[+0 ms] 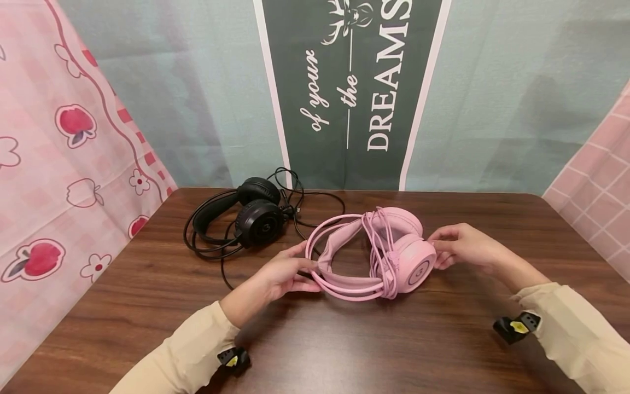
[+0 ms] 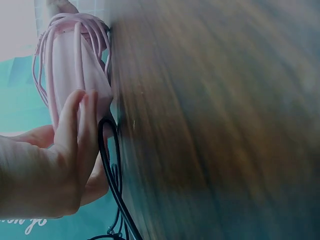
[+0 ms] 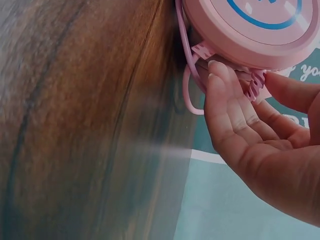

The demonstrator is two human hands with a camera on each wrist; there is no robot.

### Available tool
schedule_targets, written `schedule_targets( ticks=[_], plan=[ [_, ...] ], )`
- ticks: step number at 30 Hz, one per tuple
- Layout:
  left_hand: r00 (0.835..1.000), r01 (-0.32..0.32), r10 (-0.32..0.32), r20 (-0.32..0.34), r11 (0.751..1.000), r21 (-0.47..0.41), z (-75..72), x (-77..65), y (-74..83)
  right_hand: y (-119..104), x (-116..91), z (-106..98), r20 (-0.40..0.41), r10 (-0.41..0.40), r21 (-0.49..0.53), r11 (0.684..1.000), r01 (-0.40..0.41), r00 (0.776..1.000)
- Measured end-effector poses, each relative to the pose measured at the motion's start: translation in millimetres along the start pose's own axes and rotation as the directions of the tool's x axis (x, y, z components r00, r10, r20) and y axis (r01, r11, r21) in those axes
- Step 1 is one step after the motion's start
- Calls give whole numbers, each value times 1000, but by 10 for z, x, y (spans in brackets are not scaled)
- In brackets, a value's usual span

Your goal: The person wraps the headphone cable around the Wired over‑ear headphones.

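Note:
A pair of pink headphones (image 1: pixel 404 261) lies on its side on the table, its pink cord wound in several loops around the band and ear cups. My left hand (image 1: pixel 290 272) holds the curved headband end, thumb on one side and fingers on the other; the left wrist view shows this hand (image 2: pixel 65 155) along the band. At the ear cups, my right hand (image 1: pixel 461 247) grips the outer edge. In the right wrist view, thumb and fingers of that hand (image 3: pixel 255 135) close around a small twisted pink piece (image 3: pixel 256 85) beneath the round cup (image 3: pixel 260 30).
Black headphones (image 1: pixel 261 221) lie at the back left of the brown wooden table (image 1: pixel 364 345). Their black cable (image 1: pixel 322 194) runs behind and beside the pink pair. A fabric backdrop with lettering (image 1: pixel 379 104) hangs behind; pink printed cloths (image 1: pixel 74 191) flank the table.

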State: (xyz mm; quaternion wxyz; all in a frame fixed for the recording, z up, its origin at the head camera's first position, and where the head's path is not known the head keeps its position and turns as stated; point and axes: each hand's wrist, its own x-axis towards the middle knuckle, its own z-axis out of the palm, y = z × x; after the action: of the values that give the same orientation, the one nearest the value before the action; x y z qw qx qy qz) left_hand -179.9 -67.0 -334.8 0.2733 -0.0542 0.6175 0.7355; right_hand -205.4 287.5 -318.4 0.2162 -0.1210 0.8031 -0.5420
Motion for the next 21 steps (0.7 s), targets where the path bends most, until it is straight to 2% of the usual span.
schedule_targets(
  ticks=[6, 10, 17, 21],
  plan=[
    [1000, -3, 3, 25, 1000, -7, 26, 3, 15, 43, 6, -79, -41, 11, 76, 997, -8, 999],
    [1000, 7, -8, 23, 1000, 16, 25, -10, 26, 70, 23, -138, -102, 31, 116, 993, -19, 994],
    [1000, 15, -16, 17, 999, 46, -19, -48, 44, 123, 29, -311, -203, 51, 43, 998, -43, 978],
    [1000, 8, -9, 13, 998, 68, -40, -68, 53, 178, 29, -450, -218, 52, 57, 998, -41, 975]
  ],
)
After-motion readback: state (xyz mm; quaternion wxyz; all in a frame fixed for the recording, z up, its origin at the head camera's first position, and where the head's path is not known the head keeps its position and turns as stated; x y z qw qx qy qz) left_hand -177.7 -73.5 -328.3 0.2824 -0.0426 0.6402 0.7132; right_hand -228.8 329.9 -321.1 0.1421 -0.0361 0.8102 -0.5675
